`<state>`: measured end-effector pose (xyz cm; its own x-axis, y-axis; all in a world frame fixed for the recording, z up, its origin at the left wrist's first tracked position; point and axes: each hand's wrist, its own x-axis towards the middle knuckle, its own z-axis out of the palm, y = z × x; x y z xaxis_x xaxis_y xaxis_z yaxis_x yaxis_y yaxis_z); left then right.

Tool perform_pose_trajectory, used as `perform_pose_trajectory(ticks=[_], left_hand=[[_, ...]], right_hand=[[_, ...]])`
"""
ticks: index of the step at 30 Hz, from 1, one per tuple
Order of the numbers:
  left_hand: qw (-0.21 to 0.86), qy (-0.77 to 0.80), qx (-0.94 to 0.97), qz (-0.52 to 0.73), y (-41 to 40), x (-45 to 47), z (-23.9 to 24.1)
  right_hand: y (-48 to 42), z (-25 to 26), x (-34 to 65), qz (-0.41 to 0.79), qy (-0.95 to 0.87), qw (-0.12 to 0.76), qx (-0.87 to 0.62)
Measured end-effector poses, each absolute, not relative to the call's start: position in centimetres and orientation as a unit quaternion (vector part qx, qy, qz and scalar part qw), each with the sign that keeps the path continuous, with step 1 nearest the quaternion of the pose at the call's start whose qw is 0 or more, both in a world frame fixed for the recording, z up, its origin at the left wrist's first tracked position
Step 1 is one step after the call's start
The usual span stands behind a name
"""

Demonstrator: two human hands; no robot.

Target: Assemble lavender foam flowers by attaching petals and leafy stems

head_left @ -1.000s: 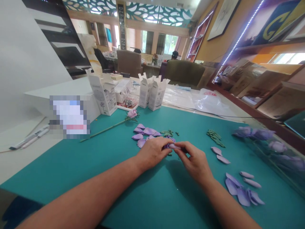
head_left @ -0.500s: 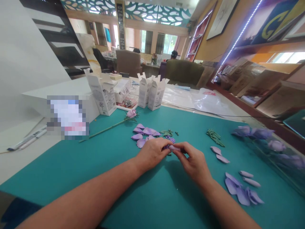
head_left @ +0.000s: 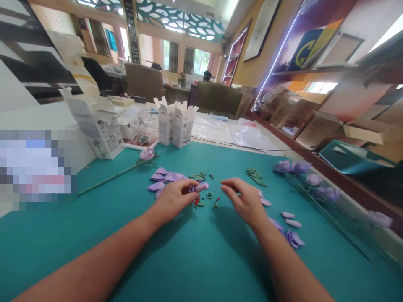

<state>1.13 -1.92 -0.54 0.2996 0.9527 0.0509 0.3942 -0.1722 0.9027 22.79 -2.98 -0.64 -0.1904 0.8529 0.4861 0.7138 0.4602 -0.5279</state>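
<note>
In the middle of the mat, my left hand (head_left: pixel 171 199) pinches a small lilac flower bud part (head_left: pixel 201 187) between thumb and fingers. My right hand (head_left: pixel 244 196) is apart from it, on the right, with thumb and index finger separated and nothing visible between them. Below the bud lie a small green ring (head_left: pixel 209 196), a green piece with a red tip (head_left: pixel 215 204) and other tiny green and red parts (head_left: pixel 199 204). Purple petals (head_left: pixel 159 176) are heaped behind my left hand, which partly hides them. More lilac petals (head_left: pixel 265 201) show beside my right hand.
An assembled pink rose (head_left: pixel 146 154) on a long stem lies at the left. Green stem pieces (head_left: pixel 255 176), narrow petals (head_left: pixel 292 223) and several purple roses (head_left: pixel 300 167) are at the right. White boxes (head_left: pixel 182 128) stand along the back edge of the teal mat (head_left: pixel 189 268).
My hands have moved apart: the left keeps the lilac bud part, the right has let go of it. The camera view has turned to the right.
</note>
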Motion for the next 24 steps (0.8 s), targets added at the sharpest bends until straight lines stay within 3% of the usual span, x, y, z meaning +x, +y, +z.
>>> perform_pose_trajectory(ticks=[5,12,24], left_hand=[[0.513,0.446,0.635,0.365,-1.5,1.0,-1.2],[0.577,0.437,0.571,0.388,-1.4,1.3,-1.5],[0.632,0.437,0.51,0.387,-1.4,1.4,-1.4]], right_hand=[[-1.5,-0.3,28.3,-0.032,-0.682,0.293,-0.67],[-1.2,0.0,33.4,0.01,-0.604,0.056,-0.795],[-1.4,-0.4,35.3,0.092,-0.59,0.001,-0.802]])
